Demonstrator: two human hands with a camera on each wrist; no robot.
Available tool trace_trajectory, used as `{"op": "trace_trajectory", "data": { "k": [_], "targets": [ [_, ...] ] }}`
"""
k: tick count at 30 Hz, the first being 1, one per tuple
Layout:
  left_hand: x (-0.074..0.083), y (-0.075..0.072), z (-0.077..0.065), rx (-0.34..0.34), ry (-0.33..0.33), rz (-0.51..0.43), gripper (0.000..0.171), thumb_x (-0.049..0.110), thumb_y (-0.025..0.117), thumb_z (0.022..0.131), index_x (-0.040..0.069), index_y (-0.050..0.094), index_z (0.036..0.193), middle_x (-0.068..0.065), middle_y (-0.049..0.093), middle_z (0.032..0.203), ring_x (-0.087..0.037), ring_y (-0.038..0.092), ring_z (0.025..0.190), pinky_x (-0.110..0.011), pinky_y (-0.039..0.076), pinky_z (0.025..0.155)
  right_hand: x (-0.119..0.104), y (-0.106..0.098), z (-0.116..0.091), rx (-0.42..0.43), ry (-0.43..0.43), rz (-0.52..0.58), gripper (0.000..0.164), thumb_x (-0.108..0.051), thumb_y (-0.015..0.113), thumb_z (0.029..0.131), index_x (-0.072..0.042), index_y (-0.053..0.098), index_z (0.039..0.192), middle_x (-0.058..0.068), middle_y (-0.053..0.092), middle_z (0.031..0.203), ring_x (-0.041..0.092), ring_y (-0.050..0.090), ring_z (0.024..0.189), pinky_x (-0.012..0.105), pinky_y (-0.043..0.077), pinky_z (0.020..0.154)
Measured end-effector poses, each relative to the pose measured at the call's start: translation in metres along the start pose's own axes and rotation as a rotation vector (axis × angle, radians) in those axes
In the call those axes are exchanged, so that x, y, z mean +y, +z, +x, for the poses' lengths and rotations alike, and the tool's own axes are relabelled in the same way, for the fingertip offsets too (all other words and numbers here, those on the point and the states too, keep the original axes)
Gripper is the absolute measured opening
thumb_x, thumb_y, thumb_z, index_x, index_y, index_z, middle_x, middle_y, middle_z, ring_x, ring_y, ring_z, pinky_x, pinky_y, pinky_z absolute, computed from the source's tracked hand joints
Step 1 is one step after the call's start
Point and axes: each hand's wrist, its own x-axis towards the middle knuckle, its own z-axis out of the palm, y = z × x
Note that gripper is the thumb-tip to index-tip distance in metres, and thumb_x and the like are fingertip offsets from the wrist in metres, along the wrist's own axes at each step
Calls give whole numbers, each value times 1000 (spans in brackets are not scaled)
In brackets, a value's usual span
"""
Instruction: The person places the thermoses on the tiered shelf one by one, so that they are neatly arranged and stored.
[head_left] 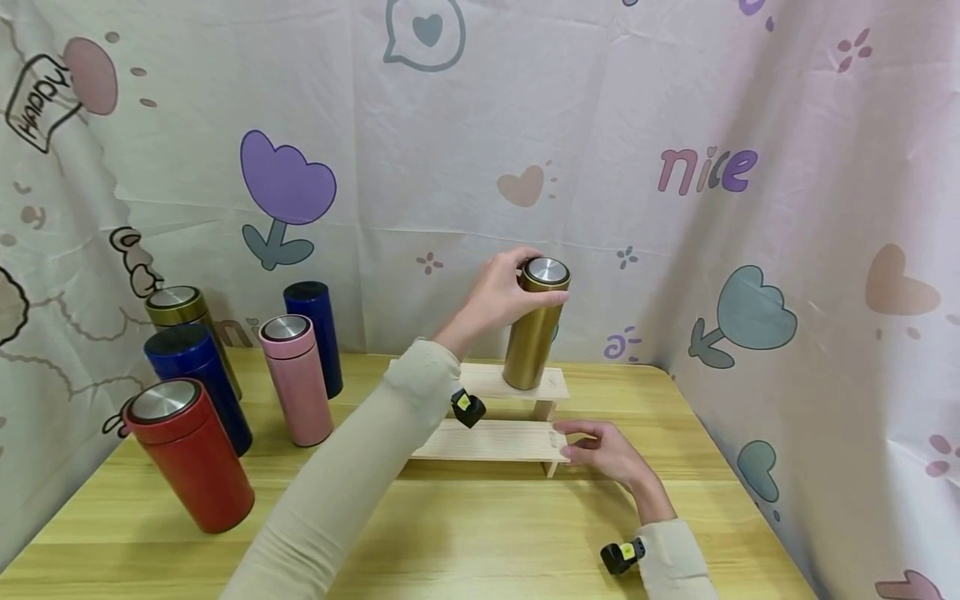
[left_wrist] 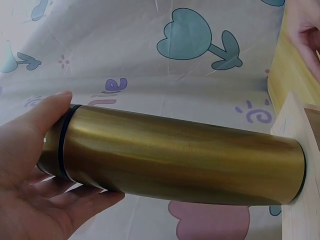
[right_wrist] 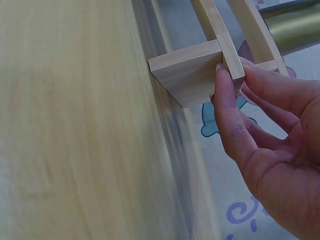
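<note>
My left hand grips a gold thermos flask around its silver-topped lid. The flask stands nearly upright, its base at the right part of the upper step of a two-step wooden stand. In the left wrist view, the thumb and fingers wrap the lid end, and the flask's base meets the wooden board. Low on the right, my right hand pinches the end of the stand's lower step between thumb and fingers, as the right wrist view also shows. My left forearm hides the stand's left end.
Left on the wooden table stand a red flask, a pink flask, two blue flasks, one at the front and one behind, and another gold flask. A patterned curtain hangs behind.
</note>
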Motion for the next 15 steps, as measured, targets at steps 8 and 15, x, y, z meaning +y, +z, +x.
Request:
{"op": "trace_trajectory", "data": {
  "k": [8,15],
  "targets": [
    [1,5,3,12,15,35,63,34,87,83,7,62,134,-9,71,124,-21,69,108,-35,58,96,-1,0,0,0,3,1,49,-9,71,96,6,57,141,33,54,146,12,72,98,29,63,85],
    [0,7,3,23,14,34,63,36,87,83,8,62,134,-9,72,122,-21,69,107,-35,59,94,0,0,0,-1,4,5,49,-10,71,96,6,58,140,32,54,146,12,72,98,27,63,84]
  ]
}}
